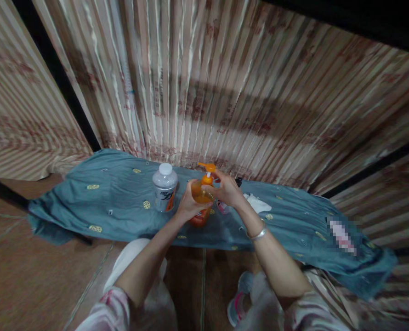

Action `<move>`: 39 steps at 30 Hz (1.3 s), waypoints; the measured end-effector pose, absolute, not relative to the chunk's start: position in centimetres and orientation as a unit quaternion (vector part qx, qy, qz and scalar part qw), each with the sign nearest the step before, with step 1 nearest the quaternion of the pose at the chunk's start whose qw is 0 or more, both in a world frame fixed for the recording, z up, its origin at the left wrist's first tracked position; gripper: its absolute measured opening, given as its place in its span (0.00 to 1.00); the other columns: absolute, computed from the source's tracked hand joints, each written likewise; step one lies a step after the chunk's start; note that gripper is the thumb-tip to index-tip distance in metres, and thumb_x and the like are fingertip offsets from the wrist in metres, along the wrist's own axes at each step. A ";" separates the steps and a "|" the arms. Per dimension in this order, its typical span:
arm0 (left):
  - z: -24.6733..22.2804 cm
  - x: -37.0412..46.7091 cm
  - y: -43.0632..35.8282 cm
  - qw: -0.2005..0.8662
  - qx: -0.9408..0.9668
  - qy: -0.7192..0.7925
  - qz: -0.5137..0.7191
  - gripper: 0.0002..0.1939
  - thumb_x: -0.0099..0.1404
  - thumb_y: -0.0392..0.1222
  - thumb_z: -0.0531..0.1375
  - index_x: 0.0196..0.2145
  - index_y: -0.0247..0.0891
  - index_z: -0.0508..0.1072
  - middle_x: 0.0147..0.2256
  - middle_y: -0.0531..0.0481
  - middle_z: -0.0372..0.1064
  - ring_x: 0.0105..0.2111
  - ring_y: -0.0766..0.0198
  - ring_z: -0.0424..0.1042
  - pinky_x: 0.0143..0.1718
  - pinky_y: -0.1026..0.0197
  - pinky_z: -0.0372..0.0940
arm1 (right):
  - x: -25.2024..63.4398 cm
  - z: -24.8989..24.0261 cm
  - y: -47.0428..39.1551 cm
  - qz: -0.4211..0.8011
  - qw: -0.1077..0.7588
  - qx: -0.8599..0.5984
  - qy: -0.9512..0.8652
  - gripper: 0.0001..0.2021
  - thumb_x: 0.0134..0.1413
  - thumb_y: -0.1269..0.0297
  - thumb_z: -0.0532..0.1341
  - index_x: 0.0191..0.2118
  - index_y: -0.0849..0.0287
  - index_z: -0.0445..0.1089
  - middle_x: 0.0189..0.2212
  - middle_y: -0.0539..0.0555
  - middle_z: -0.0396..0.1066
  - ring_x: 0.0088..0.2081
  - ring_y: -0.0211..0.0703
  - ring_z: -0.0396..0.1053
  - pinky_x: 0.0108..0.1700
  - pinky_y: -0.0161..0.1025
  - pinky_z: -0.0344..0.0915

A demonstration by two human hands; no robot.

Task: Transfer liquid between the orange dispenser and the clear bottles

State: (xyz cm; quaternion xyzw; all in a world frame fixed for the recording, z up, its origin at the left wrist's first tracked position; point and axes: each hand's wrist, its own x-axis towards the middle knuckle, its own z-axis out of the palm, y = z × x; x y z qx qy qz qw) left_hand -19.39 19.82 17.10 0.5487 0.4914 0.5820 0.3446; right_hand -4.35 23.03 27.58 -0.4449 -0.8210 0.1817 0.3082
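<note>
My left hand (188,203) is wrapped around the near left side of a clear cup (203,197). An orange tint shows through the cup, but whether that is its contents or the bottle behind cannot be told. My right hand (228,189) meets the cup from the other side, thumb at its rim and fingers curled. Directly behind the cup stands an orange pump bottle (199,219), its pump head (208,168) close to my right fingertips. To the left is a large clear bottle (165,188) with a white cap. Something pink and clear (223,207) lies partly hidden under my right hand.
A white cloth or tissue (258,203) lies right of my hands, with a small black object (239,181) behind it. The teal patterned cloth (122,220) covers the narrow surface. A striped curtain (204,92) rises behind; dark metal posts (58,78) frame the sides.
</note>
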 end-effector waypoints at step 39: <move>17.0 -18.9 20.2 0.323 0.549 0.525 0.564 0.54 0.41 0.51 0.80 0.61 0.40 0.61 0.57 0.38 0.71 0.60 0.41 0.72 0.63 0.39 0.67 | -3.8 28.8 24.6 0.183 0.252 -0.452 -0.836 0.17 0.51 0.53 0.68 0.43 0.59 0.75 0.33 0.51 0.76 0.37 0.47 0.73 0.42 0.41 0.66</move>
